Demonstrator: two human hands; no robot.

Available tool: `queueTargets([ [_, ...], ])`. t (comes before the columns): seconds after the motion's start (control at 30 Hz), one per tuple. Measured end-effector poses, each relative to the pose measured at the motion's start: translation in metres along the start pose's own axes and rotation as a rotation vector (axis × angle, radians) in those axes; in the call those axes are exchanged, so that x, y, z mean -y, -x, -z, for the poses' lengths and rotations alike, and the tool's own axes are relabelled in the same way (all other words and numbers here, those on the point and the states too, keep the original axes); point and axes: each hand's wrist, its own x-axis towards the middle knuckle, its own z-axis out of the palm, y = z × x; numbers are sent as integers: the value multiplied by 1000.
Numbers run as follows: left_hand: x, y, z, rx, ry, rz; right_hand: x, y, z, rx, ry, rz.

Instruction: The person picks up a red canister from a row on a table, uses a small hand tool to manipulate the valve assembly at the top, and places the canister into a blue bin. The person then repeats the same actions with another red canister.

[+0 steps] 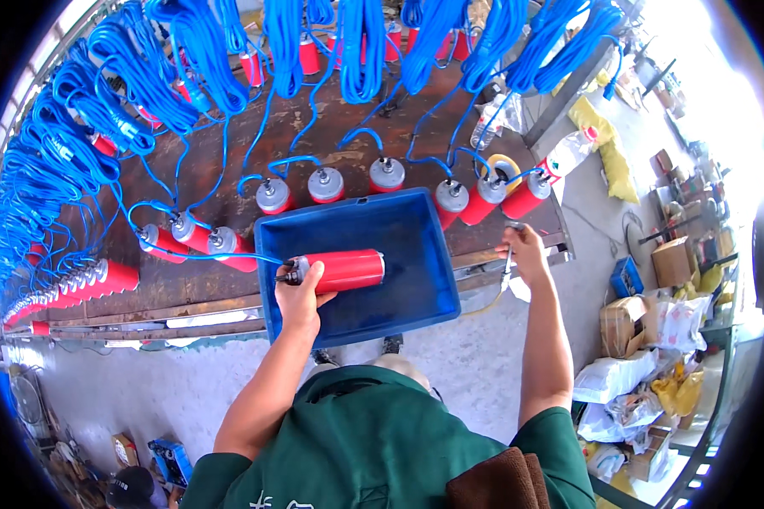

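Note:
My left hand (299,299) is wrapped round the metal end of a red cylinder (345,269), which looks like a motor or pump body. It lies on its side over a blue plastic tray (446,297); a blue cable (255,256) runs from its end to the left. To the right of the tray, my right hand (528,253) is closed round a slim silver tool (507,276), its exact kind unclear. A thin yellow hose (486,305) trails below that tool. Just beyond the tray stand more grey-capped red cylinders (326,185), blue cables coming from their tops.
Thick bundles of blue cable (361,51) hang above the brown workbench (221,161). Several red cylinders (115,276) line its left side. A clear bottle (569,154) and a yellow tape roll (509,168) sit at the right end. Cardboard boxes (624,327) and bags stand on the right.

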Motion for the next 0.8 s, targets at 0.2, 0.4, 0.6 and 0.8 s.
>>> queueTargets([
  [0.2,32,-18,-13,14,54,202,-51,-41,-15,-176,233,-55],
  [0.4,53,-42,11,-75,122,492,-64,-77,-13,-308,837,47],
  [0.6,46,-31,36,-19,4,530,-47,-95,-38,-282,797,-16],
  [0.8,35,-7,24,130,-115,463,-147,-153,-7,-462,620,76],
])
